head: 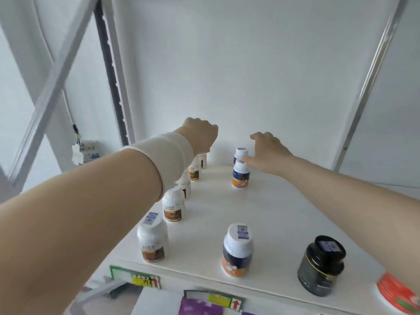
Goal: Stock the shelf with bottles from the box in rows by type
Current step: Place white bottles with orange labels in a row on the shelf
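A row of white bottles with brown labels [172, 208] runs along the left side of the white shelf [272, 214]. My left hand [200, 135] reaches to the far end of that row, fingers curled down over the top of the last white bottle [203, 160]. In the middle, two blue-and-orange bottles [240, 176] stand one behind the other at the back, and a third blue-and-orange bottle [237, 251] stands near the front edge. My right hand [268, 151] rests beside the back pair, fingers relaxed, its thumb side touching their caps.
A black jar [321, 266] stands at the front right, and a red-lidded container [397, 294] pokes in at the right corner. Price tags [136, 278] hang along the shelf's front edge. Metal uprights frame both sides, with a white wall behind.
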